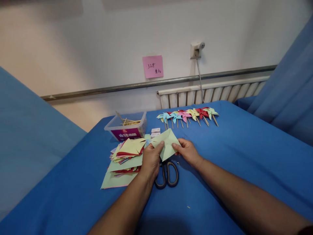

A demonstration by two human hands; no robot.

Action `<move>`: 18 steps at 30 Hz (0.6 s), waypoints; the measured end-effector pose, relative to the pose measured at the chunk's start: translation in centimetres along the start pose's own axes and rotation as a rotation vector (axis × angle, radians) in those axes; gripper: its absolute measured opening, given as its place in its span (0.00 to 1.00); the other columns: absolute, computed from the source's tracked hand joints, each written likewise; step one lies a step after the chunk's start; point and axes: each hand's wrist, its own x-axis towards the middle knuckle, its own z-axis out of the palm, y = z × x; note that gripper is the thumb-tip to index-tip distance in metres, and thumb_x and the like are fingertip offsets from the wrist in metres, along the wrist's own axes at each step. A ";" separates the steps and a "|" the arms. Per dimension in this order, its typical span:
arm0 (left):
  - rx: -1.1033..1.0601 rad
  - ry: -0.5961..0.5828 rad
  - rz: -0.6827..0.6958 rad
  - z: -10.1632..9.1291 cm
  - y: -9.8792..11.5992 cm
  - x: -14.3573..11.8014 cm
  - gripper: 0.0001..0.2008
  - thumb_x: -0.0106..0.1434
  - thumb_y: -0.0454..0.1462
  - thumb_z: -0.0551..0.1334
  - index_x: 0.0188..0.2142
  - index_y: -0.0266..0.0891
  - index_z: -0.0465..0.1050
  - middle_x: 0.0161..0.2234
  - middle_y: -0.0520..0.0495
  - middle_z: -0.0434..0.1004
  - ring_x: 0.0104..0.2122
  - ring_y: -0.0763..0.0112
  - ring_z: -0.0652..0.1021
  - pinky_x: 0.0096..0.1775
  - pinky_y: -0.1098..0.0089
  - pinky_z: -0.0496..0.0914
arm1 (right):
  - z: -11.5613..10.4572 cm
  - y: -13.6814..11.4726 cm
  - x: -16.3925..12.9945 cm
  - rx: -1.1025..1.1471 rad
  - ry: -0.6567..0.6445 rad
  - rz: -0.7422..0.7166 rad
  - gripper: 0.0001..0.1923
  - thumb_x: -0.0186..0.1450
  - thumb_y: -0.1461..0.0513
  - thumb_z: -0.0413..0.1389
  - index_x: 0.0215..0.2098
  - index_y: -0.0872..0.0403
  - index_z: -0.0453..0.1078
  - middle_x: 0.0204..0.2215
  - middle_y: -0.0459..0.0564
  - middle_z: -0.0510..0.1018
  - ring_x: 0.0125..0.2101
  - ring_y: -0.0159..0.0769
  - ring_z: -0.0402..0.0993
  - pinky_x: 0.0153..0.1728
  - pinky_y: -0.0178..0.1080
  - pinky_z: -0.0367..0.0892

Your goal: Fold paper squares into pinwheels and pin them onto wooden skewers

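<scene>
A pale green square of paper (pixel 167 140) with crease lines is held up between my two hands above the table. My left hand (pixel 152 158) pinches its left side, thumb on top. At the right corner, my right hand (pixel 187 150) grips the sheet between thumb and fingers. Under the paper lie black-handled scissors (pixel 172 176); their blades are hidden. Left of my left hand sits a pile of cut coloured papers (pixel 129 148), yellow on top with red edges below. Larger green sheets (pixel 114 180) lie beneath the pile.
A clear plastic box (pixel 126 130) of thin wooden sticks stands behind the papers. Finished pinwheels (pixel 185 116) on sticks lie in a row at the back. Small white boxes (pixel 155 132) sit behind the held paper. A radiator (pixel 212 91) and wall are beyond the blue-covered table (pixel 239 156).
</scene>
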 end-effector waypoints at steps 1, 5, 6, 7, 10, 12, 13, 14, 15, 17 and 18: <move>-0.008 0.009 -0.004 0.0 0.0 0.0 0.23 0.45 0.37 0.73 0.41 0.32 0.76 0.34 0.40 0.82 0.30 0.60 0.81 0.37 0.62 0.75 | 0.0 -0.1 -0.1 -0.039 0.018 -0.043 0.15 0.58 0.52 0.60 0.35 0.55 0.71 0.25 0.46 0.74 0.23 0.32 0.67 0.26 0.36 0.62; -0.075 0.028 -0.030 0.1 0.4 0.0 0.23 0.47 0.34 0.71 0.43 0.32 0.74 0.36 0.40 0.82 0.33 0.60 0.81 0.38 0.62 0.75 | 0.0 -1.1 -1.1 -0.375 0.137 -0.372 0.20 0.60 0.62 0.56 0.51 0.51 0.65 0.47 0.54 0.72 0.43 0.41 0.71 0.42 0.43 0.67; -0.089 0.027 -0.033 0.1 0.5 0.0 0.22 0.47 0.34 0.71 0.44 0.32 0.74 0.36 0.40 0.82 0.34 0.59 0.81 0.39 0.62 0.75 | 0.1 -1.5 -1.3 -0.487 0.138 -0.470 0.22 0.58 0.64 0.55 0.52 0.51 0.64 0.51 0.55 0.69 0.49 0.43 0.68 0.47 0.46 0.66; -0.100 0.024 -0.035 0.1 0.6 0.0 0.22 0.48 0.34 0.71 0.44 0.33 0.74 0.37 0.40 0.82 0.34 0.59 0.81 0.39 0.63 0.75 | 0.1 -1.8 -1.6 -0.594 0.115 -0.552 0.24 0.57 0.67 0.55 0.52 0.50 0.64 0.55 0.56 0.65 0.53 0.45 0.64 0.51 0.48 0.63; -0.127 0.006 -0.028 0.0 0.8 0.1 0.21 0.49 0.34 0.70 0.44 0.33 0.74 0.38 0.40 0.82 0.36 0.59 0.81 0.40 0.63 0.74 | 0.5 -2.4 -2.3 -0.843 0.012 -0.687 0.26 0.55 0.70 0.54 0.51 0.49 0.65 0.60 0.55 0.58 0.60 0.48 0.55 0.58 0.54 0.55; -0.147 -0.004 -0.021 -0.1 0.7 0.1 0.20 0.49 0.34 0.70 0.43 0.33 0.74 0.38 0.41 0.82 0.37 0.59 0.81 0.42 0.63 0.73 | 0.7 -2.4 -2.4 -0.949 -0.023 -0.712 0.22 0.55 0.70 0.55 0.48 0.49 0.68 0.61 0.54 0.57 0.61 0.50 0.52 0.58 0.56 0.53; -0.154 -0.010 -0.019 -0.2 0.7 0.1 0.20 0.49 0.34 0.70 0.43 0.33 0.74 0.38 0.41 0.82 0.38 0.58 0.81 0.42 0.64 0.73 | 0.8 -2.3 -2.4 -0.976 -0.028 -0.721 0.19 0.56 0.69 0.56 0.46 0.48 0.69 0.60 0.53 0.58 0.61 0.51 0.52 0.57 0.57 0.53; -0.159 -0.017 -0.019 -0.2 0.6 0.1 0.20 0.48 0.34 0.71 0.42 0.33 0.75 0.38 0.40 0.82 0.39 0.58 0.80 0.43 0.64 0.73 | 0.8 -2.2 -2.3 -0.984 -0.025 -0.732 0.16 0.57 0.67 0.57 0.44 0.48 0.70 0.59 0.53 0.60 0.61 0.51 0.52 0.57 0.57 0.53; -0.160 -0.024 -0.020 -0.2 0.5 0.1 0.19 0.48 0.34 0.71 0.42 0.33 0.75 0.39 0.40 0.82 0.39 0.58 0.80 0.43 0.64 0.73 | 0.8 -2.1 -2.2 -0.976 -0.017 -0.745 0.13 0.59 0.66 0.57 0.42 0.48 0.71 0.58 0.52 0.61 0.60 0.50 0.53 0.57 0.57 0.54; -0.155 -0.038 -0.020 -0.1 0.4 -0.1 0.19 0.49 0.34 0.70 0.42 0.34 0.75 0.39 0.41 0.81 0.40 0.59 0.80 0.43 0.64 0.72 | 0.6 -2.0 -2.0 -0.936 0.003 -0.764 0.08 0.61 0.64 0.57 0.39 0.47 0.72 0.56 0.51 0.64 0.59 0.49 0.55 0.56 0.56 0.55; -0.150 -0.047 -0.019 0.0 0.4 -0.1 0.19 0.49 0.34 0.70 0.42 0.34 0.75 0.39 0.41 0.81 0.40 0.60 0.80 0.43 0.65 0.72 | 0.5 -2.0 -2.0 -0.914 0.014 -0.767 0.06 0.62 0.63 0.57 0.38 0.47 0.73 0.56 0.50 0.65 0.58 0.48 0.56 0.56 0.55 0.56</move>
